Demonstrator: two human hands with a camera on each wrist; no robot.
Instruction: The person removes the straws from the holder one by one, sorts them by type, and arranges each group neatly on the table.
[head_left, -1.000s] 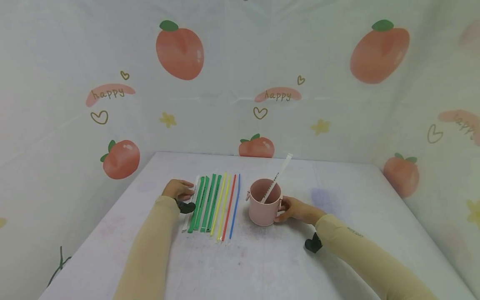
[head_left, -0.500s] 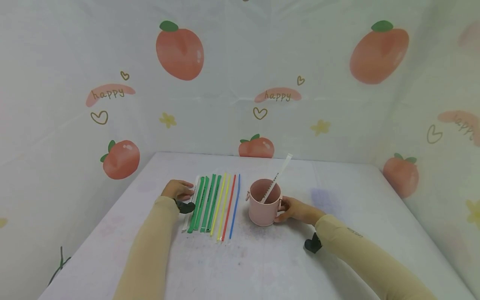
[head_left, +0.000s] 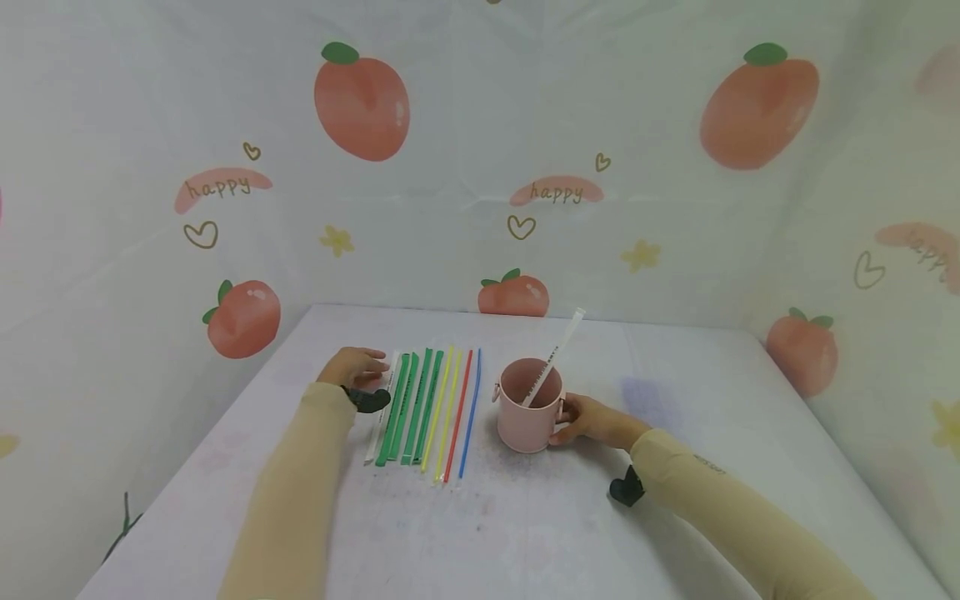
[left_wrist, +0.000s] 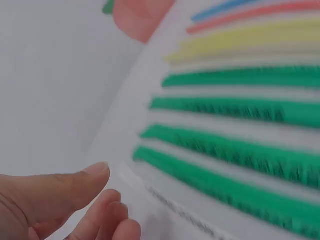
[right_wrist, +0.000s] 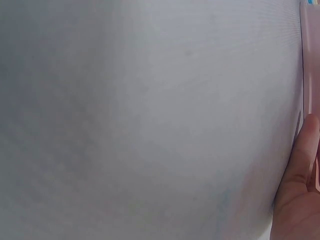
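Note:
In the head view my left hand is beside the far end of a white paper-wrapped straw, leftmost in a row. The left wrist view shows thumb and fingers parted near that straw's tip, holding nothing. Several green-wrapped straws lie to its right, then yellow straws, a red straw and a blue straw. My right hand grips the right side of a small pink bucket by its handle; some fingers are hidden. Another white wrapped straw leans inside the bucket.
The straws and bucket stand on a pale table. Behind it hangs a white backdrop printed with fruit and hearts. A black strap piece is on the left wrist, another on the right. A dark cord shows at lower left.
My left hand has shifted slightly up and to the left, away from the white straw, its fingers spreading more. The right hand and the bucket have stayed in place.

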